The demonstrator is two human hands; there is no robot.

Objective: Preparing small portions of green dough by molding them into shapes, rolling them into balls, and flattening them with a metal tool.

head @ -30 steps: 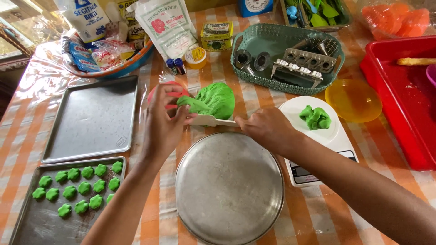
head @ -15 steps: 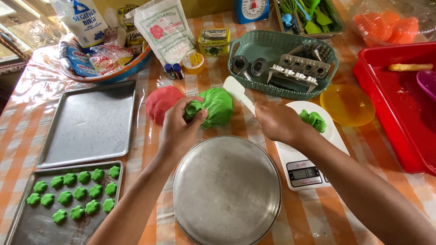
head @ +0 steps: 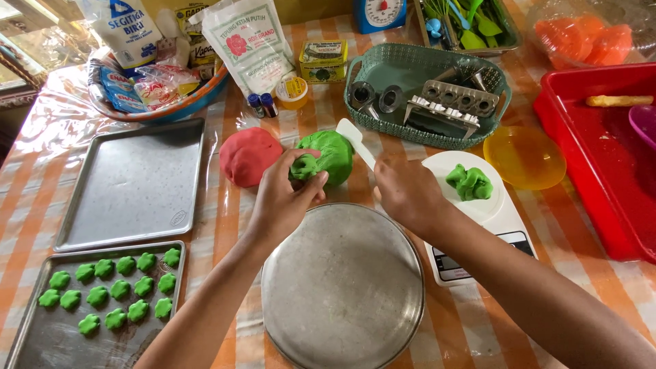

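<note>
Checked tablecloth; left hand (head: pixel 283 198) grip pinches green dough lump (head: pixel 326 156); right hand (head: pixel 406 191) grip grasps white scraper (head: pixel 357 140) beside dough.

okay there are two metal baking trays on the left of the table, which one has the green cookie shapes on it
The nearer baking tray, at the table's front left corner, holds the green dough shapes. The farther tray behind it is bare.

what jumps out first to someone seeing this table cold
The bright green dough ball at the table's centre, with the left hand pinching a small piece off its near side while the right hand holds a white scraper. A red dough ball sits just left of it. At lower left, a baking tray holds rows of small green dough pieces.
</note>
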